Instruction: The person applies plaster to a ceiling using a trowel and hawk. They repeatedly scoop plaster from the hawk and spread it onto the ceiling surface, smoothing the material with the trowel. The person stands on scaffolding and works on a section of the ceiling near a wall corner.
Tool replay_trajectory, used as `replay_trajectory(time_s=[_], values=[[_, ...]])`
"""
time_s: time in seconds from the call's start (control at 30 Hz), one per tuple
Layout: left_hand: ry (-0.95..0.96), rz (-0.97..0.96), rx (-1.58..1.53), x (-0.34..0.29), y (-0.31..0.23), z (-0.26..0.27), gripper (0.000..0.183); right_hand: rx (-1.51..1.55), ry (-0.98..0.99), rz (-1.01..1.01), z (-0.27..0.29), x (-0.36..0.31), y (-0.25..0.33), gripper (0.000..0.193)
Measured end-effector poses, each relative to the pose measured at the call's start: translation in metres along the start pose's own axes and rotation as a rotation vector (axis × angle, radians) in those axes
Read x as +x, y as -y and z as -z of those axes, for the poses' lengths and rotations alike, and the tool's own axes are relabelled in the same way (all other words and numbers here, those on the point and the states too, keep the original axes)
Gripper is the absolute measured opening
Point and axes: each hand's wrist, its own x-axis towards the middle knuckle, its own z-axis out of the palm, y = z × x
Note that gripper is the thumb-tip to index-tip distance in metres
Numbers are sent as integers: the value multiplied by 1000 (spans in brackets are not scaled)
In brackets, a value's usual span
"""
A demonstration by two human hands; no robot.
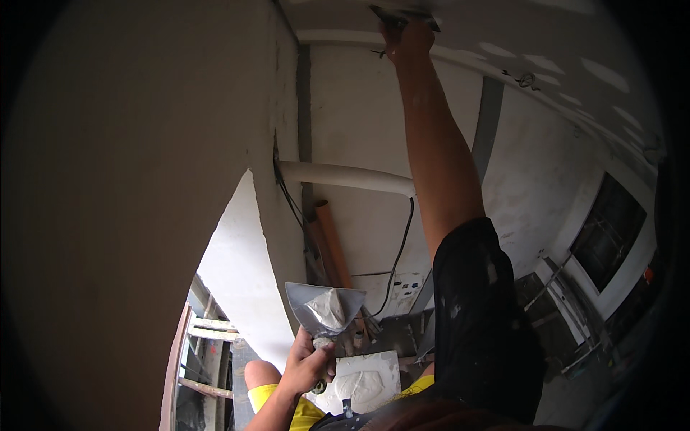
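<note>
Low in the view, my left hand (307,366) is closed round the handle of a wide putty knife (302,296). Its blade points upward and carries a lump of white plaster (329,310). My right arm stretches far up, and my right hand (408,42) grips a dark, flat-bladed trowel (424,17) against or very near the ceiling (496,25); whether it touches I cannot tell. The trowel's handle is hidden by the fingers. Beneath my left hand lies a pale board (388,366) with a spread of white plaster (359,386) on it.
A big bare wall (129,179) fills the left side. A white pipe (345,175) crosses ahead, with a black cable (402,251) hanging down. Orange pipes (332,241) lean behind it. Loose wires (527,80) hang from the ceiling. At right is a barred window (609,230).
</note>
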Motion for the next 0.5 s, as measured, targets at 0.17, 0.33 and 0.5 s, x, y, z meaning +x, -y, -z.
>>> replay_trajectory(time_s=[0.17,0.33,0.5], values=[[-2,-6,-35,0,4,2,54,73,28,-32,6,44,-13,41],[24,-15,-37,-3,2,-2,53,12,-17,-24,-8,19,15,30],[71,-8,5,-4,0,1,49,-17,-19,-54,-9,27,26,27]])
